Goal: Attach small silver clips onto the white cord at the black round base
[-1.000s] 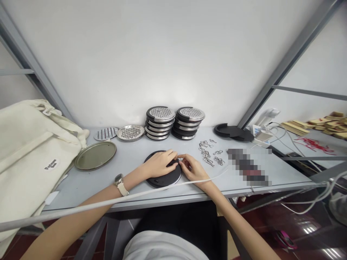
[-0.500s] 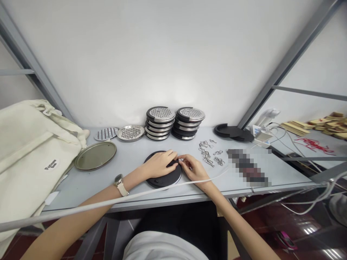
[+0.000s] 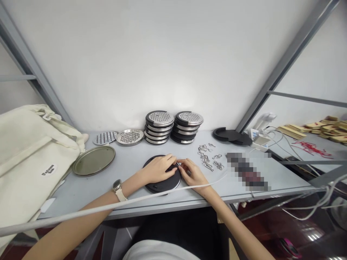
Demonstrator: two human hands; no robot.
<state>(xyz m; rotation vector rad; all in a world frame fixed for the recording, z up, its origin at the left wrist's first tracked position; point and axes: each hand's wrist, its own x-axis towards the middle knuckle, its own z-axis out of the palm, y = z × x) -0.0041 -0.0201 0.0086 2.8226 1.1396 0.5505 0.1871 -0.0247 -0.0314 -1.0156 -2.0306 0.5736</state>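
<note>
right fingers (image 3: 185, 163) pinched at edge of black disc (image 3: 166, 185), left fingers (image 3: 169, 159) curled over top

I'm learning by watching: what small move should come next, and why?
Probably hold the flat, round black disc steady with the left hand while the right hand nudges at its rim: both hands' fingertips meet there, though they hide the detail.

We look from the wearer's head, forward and down. Worktable (image 3: 81, 189) close below us, mid-frame; wall (image 3: 168, 54) behind, upper frame.
</note>
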